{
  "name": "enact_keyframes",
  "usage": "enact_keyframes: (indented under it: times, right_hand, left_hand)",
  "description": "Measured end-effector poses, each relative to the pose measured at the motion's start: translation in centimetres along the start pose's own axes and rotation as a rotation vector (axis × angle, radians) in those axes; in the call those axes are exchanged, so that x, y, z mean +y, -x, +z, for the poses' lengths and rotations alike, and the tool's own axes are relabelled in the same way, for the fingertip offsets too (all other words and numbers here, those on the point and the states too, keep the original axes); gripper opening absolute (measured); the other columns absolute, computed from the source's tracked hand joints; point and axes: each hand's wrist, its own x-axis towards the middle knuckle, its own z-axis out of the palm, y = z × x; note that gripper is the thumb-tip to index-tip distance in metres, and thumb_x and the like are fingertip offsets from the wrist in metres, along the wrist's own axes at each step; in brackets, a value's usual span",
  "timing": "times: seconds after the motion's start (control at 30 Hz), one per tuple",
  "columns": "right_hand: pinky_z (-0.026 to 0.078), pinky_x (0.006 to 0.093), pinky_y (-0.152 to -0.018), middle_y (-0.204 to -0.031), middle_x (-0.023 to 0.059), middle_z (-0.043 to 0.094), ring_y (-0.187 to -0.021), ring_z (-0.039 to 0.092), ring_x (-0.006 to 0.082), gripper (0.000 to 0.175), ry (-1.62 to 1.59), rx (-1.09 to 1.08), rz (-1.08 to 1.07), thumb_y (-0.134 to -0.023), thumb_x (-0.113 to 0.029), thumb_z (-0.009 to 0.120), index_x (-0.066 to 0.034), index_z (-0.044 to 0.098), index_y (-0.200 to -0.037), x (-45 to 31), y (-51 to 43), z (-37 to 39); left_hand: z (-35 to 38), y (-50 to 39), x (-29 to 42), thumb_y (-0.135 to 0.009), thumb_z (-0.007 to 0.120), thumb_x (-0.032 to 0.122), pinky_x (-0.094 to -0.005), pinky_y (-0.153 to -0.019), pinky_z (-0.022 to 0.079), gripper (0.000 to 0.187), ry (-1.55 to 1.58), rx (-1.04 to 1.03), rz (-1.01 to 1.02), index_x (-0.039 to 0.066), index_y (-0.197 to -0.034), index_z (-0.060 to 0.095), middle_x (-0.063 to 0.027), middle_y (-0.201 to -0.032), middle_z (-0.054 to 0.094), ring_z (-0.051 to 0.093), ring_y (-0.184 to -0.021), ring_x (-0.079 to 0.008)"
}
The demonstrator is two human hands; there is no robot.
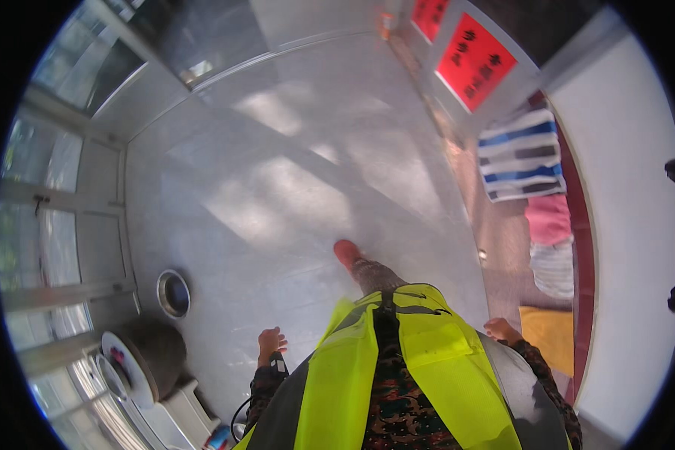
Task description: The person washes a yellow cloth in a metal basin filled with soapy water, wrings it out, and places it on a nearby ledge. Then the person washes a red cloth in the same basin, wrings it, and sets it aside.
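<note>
My left hand (272, 341) hangs at my side over the grey floor (230, 185), its fingers loosely bent and nothing seen in it. On the other side, my right hand (503, 329) hangs with curled fingers; whether it holds anything is not clear. It appears nearest to a yellow cloth (547, 337) in the view. A yellow reflective vest (343, 371) covers my front. One foot in a red shoe (347, 252) reaches forward on the floor.
A metal basin (174, 294) rests on the floor at left, near a round-topped drum-like object (160, 354). Glazed doors (62, 236) line the left. Striped cloth (522, 154) and pink cloth (549, 219) hang at right, beyond red paper signs (476, 62) bearing writing.
</note>
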Motion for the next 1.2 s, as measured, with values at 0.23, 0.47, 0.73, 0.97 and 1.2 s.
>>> enact_keyframes:
  times: [0.23, 0.47, 0.73, 0.97, 1.2]
  right_hand:
    - [0.055, 0.0367, -0.055, -0.084, 0.0104, 0.061, -0.068, 0.065, 0.0278, 0.022, 0.569, 0.064, -0.511, -0.084, -0.022, 0.065, -0.0016, 0.064, -0.092, -47.8, -4.4, -1.4]
    - [0.055, 0.0373, -0.055, -0.084, 0.0111, 0.061, -0.069, 0.065, 0.0284, 0.022, 1.198, -0.121, -1.069, -0.085, -0.022, 0.063, -0.0018, 0.064, -0.092, -83.0, 7.6, 31.8]
    - [0.055, 0.0380, -0.056, -0.084, 0.0119, 0.061, -0.070, 0.065, 0.0290, 0.021, 1.836, -0.186, -1.355, -0.086, -0.023, 0.061, -0.0020, 0.064, -0.092, -89.9, 23.6, 69.0]
    - [0.054, 0.0386, -0.057, -0.084, 0.0126, 0.062, -0.071, 0.065, 0.0296, 0.022, 2.267, -0.346, -1.528, -0.087, -0.023, 0.059, -0.0022, 0.064, -0.092, -82.2, 30.9, 98.1]
    - [0.054, 0.0393, -0.058, -0.084, 0.0133, 0.062, -0.071, 0.065, 0.0302, 0.022, 2.455, -0.847, -1.738, -0.088, -0.023, 0.057, -0.0024, 0.064, -0.091, -64.6, 39.9, 121.9]
  left_hand:
    - [-6.3, 8.0, -3.0, -0.086, 0.060, 0.026, -0.0318, -0.051, 0.051, 0.031, 0.730, 0.640, 0.080, 0.003, -0.106, 0.058, -0.0060, -0.085, 0.063, 0.064, -0.069, -0.0173]
    - [4.9, 9.5, -16.3, -0.078, 0.061, 0.025, -0.0424, -0.073, 0.053, 0.032, 0.903, 1.059, -0.336, -0.004, -0.092, 0.064, -0.0238, -0.087, 0.066, 0.065, -0.081, -0.0374]
    - [18.5, 4.9, -15.3, -0.082, 0.053, 0.024, -0.0479, -0.077, 0.051, 0.030, 1.432, 1.160, -0.895, -0.003, -0.083, 0.066, -0.0267, -0.091, 0.065, 0.061, -0.090, -0.0431]
    - [16.4, 1.0, -6.0, -0.077, 0.061, 0.026, -0.0463, -0.076, 0.050, 0.027, 2.125, 1.137, -1.029, 0.001, -0.087, 0.066, -0.0196, -0.087, 0.066, 0.063, -0.085, -0.0385]
    - [10.4, -6.8, 3.4, -0.078, 0.064, 0.020, -0.0353, -0.044, 0.046, 0.019, 2.231, 1.138, -1.338, 0.003, -0.084, 0.058, -0.0057, -0.063, 0.060, 0.058, -0.049, -0.0185]
